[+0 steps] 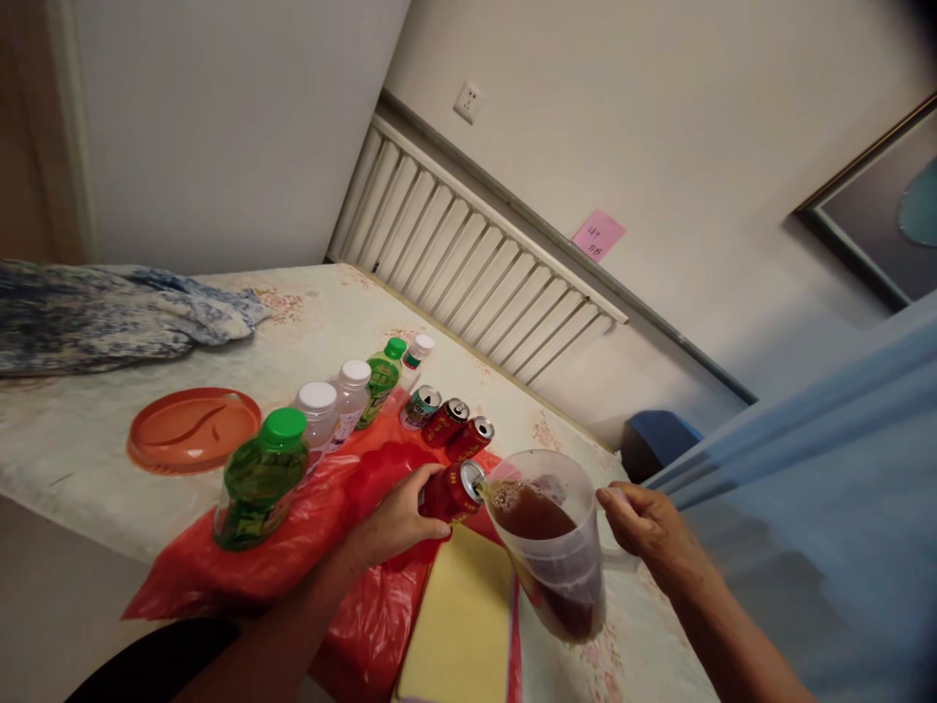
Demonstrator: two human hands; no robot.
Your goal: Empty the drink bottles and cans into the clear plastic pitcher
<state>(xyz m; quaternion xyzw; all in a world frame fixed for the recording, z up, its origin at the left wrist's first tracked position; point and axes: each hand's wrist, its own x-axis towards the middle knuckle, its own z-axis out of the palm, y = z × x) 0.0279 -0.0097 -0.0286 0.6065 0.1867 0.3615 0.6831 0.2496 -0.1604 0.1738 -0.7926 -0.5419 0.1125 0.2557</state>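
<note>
My left hand (399, 517) is wrapped round a red drink can (441, 495), tilted with its top towards the pitcher. My right hand (644, 532) grips the handle of a clear plastic pitcher (586, 576) partly filled with brown, foamy liquid. The pitcher leans to the left, its spout at the can's top, where some liquid shows. Beneath my left hand is a red scalloped bowl (373, 478), partly hidden. It sits on a red plastic bag (373, 625), beside a yellow notebook-like slab (465, 615).
Behind stand two red cans (472, 439), a green-and-dark can (421, 408), green-capped bottles (264, 478) and white-capped bottles (351, 395). An orange lid (194, 430) and crumpled patterned cloth (132, 317) lie left on the flowered tablecloth (314, 303). A radiator (468, 254) lines the wall.
</note>
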